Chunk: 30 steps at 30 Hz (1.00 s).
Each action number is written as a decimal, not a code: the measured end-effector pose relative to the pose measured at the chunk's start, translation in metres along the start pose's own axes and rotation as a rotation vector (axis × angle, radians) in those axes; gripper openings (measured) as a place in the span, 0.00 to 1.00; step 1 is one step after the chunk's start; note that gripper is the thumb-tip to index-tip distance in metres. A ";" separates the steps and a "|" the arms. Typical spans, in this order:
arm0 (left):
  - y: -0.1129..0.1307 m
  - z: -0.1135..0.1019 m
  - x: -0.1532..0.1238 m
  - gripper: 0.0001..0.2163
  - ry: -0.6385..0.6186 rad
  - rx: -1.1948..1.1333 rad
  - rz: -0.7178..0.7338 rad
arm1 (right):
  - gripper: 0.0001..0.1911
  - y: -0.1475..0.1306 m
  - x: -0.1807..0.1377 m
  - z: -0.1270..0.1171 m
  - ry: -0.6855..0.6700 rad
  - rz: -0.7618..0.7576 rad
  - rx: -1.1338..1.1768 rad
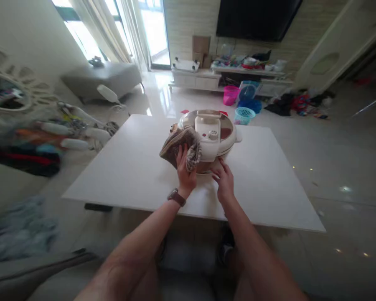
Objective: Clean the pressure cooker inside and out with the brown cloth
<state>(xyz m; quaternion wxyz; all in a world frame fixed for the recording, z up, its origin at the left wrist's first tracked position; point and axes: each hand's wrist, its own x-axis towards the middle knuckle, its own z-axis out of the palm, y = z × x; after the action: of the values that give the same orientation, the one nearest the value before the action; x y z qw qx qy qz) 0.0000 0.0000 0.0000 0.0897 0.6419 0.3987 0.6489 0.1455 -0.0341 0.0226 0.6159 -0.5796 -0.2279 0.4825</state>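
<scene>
A round white and silver pressure cooker (pixel 213 133) stands on a white table (pixel 138 167), near its far middle. My left hand (pixel 185 169) grips a brown and white checked cloth (pixel 179 146) and presses it against the cooker's left side. A watch sits on that wrist. My right hand (pixel 224 179) rests at the cooker's front base, fingers apart and touching the pot's lower edge, holding nothing.
A drying rack (pixel 78 129) with clothes stands left of the table. Pink and blue plastic baskets (pixel 242 100) lie on the glossy floor beyond. A low TV cabinet (pixel 225 77) with clutter lines the far wall. A grey bench (pixel 103 77) sits by the window.
</scene>
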 end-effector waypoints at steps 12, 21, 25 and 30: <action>0.000 0.002 0.001 0.28 0.001 0.056 -0.005 | 0.35 -0.001 -0.001 0.004 0.026 0.012 0.001; 0.001 0.002 0.000 0.28 -0.003 0.078 0.003 | 0.36 0.001 0.001 0.003 0.019 0.010 -0.002; 0.000 0.002 0.001 0.28 -0.016 0.094 0.004 | 0.36 0.002 0.001 0.003 0.024 0.010 -0.008; 0.001 0.004 0.001 0.29 -0.004 0.103 -0.010 | 0.36 0.001 0.000 0.003 0.025 0.000 -0.010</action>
<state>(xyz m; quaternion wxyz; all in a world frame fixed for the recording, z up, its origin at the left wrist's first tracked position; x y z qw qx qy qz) 0.0034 0.0016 0.0004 0.0609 0.6449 0.4346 0.6257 0.1427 -0.0328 0.0219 0.6158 -0.5886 -0.2225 0.4742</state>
